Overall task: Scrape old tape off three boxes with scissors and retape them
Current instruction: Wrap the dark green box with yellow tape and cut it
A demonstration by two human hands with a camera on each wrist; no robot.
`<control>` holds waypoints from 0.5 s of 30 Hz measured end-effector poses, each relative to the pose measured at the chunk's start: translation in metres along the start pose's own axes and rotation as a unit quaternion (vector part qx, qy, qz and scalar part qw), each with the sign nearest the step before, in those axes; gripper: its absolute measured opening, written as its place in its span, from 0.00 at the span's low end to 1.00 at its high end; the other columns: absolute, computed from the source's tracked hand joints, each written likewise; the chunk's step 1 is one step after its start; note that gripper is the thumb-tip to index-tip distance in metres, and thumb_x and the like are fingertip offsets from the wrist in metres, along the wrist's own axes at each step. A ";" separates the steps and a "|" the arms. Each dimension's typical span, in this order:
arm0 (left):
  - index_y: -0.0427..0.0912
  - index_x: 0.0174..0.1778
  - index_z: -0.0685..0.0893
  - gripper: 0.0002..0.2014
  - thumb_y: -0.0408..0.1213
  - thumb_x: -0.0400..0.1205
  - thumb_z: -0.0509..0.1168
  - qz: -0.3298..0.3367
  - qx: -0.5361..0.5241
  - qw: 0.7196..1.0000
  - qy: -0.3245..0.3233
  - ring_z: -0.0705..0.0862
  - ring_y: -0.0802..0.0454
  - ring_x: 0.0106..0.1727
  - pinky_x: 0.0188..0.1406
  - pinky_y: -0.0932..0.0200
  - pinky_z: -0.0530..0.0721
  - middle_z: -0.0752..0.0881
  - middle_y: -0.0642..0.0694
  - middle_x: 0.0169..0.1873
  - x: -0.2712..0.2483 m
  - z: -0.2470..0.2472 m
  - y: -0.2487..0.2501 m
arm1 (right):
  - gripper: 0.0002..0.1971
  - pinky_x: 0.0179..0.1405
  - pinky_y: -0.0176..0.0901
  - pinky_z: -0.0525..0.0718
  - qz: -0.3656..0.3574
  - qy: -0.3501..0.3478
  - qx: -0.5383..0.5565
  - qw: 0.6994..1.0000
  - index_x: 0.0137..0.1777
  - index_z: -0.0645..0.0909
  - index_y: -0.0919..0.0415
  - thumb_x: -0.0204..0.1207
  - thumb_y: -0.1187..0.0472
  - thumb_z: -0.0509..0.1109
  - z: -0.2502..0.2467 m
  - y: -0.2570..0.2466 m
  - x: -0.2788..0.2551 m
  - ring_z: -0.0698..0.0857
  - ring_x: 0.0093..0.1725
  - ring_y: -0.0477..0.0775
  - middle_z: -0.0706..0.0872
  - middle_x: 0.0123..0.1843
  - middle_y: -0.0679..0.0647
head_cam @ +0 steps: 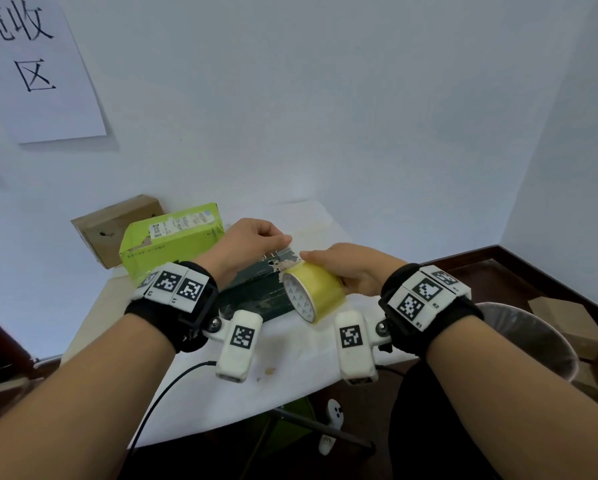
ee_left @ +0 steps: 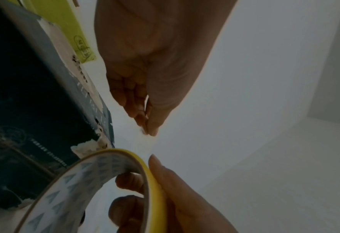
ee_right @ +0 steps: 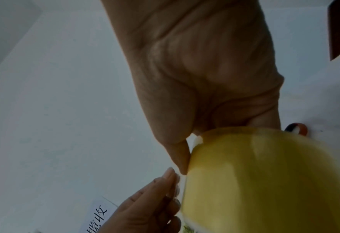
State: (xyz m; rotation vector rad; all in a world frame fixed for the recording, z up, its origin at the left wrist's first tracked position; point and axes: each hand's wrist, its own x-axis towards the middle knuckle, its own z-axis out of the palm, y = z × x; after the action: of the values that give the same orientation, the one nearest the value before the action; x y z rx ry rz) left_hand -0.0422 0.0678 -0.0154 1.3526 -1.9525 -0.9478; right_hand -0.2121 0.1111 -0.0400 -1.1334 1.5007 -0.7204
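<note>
My right hand [head_cam: 328, 268] grips a yellow tape roll [head_cam: 316, 294] over the table, thumb on its outer face and fingers inside the core [ee_left: 129, 181]. My left hand [head_cam: 283, 241] pinches the free tape end [ee_left: 148, 134] just off the roll and holds it slightly up and left. Under both hands lies a dark green box [head_cam: 256, 299] with torn white patches along its edge [ee_left: 85, 146]. A light green box [head_cam: 173, 237] and a brown cardboard box [head_cam: 114, 226] stand behind it on the left. A small red, white and blue loop [ee_right: 296, 130] peeks from behind the roll [ee_right: 264, 181]; I cannot tell what it is.
The white table [head_cam: 290, 358] stands in a corner between pale walls. A paper sign [head_cam: 38, 71] hangs on the left wall. A lined bin [head_cam: 533, 341] stands on the floor to the right, with cardboard [head_cam: 560, 317] beyond it. A black cable [head_cam: 159, 400] hangs off the table's front.
</note>
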 end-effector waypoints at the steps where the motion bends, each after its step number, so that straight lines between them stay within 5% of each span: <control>1: 0.35 0.44 0.87 0.12 0.43 0.80 0.71 0.005 0.002 1.000 -0.006 0.80 0.57 0.38 0.39 0.65 0.76 0.89 0.42 0.42 -0.002 -0.001 0.000 | 0.25 0.61 0.54 0.84 0.002 -0.016 0.005 1.000 0.67 0.74 0.66 0.80 0.46 0.66 0.001 0.001 -0.001 0.85 0.59 0.59 0.85 0.60 0.61; 5: 0.41 0.39 0.84 0.10 0.44 0.81 0.70 -0.003 0.017 0.997 -0.081 0.77 0.59 0.34 0.38 0.67 0.75 0.83 0.51 0.32 -0.014 -0.004 -0.008 | 0.22 0.55 0.49 0.86 0.025 -0.090 -0.062 0.994 0.63 0.76 0.67 0.81 0.48 0.65 0.008 0.005 -0.007 0.86 0.47 0.55 0.85 0.51 0.58; 8: 0.37 0.42 0.84 0.14 0.46 0.80 0.70 -0.011 0.024 0.995 -0.101 0.80 0.54 0.40 0.46 0.56 0.77 0.84 0.41 0.39 -0.019 -0.007 -0.021 | 0.21 0.48 0.45 0.87 0.031 -0.095 -0.118 0.988 0.59 0.78 0.67 0.83 0.47 0.62 0.012 0.006 -0.008 0.86 0.40 0.53 0.85 0.43 0.58; 12: 0.40 0.43 0.86 0.11 0.45 0.79 0.71 -0.005 -0.007 0.992 -0.128 0.84 0.51 0.53 0.58 0.57 0.79 0.87 0.44 0.54 -0.028 -0.014 -0.029 | 0.12 0.32 0.36 0.81 -0.050 0.026 -0.094 0.994 0.46 0.81 0.64 0.85 0.60 0.59 0.011 0.000 0.002 0.83 0.33 0.50 0.85 0.38 0.56; 15: 0.40 0.40 0.85 0.11 0.46 0.77 0.73 0.002 -0.002 0.992 -0.129 0.81 0.54 0.56 0.61 0.59 0.75 0.84 0.47 0.55 -0.032 -0.024 -0.035 | 0.10 0.35 0.38 0.81 -0.125 0.127 -0.067 0.982 0.45 0.82 0.61 0.81 0.70 0.59 0.010 -0.004 0.017 0.81 0.38 0.51 0.84 0.42 0.56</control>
State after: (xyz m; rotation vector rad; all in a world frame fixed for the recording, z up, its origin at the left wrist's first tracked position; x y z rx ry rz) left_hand 0.0052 0.0842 -0.0319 1.2745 -2.1400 -1.1731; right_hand -0.2011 0.0955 -0.0458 -1.3905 1.6552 -0.9785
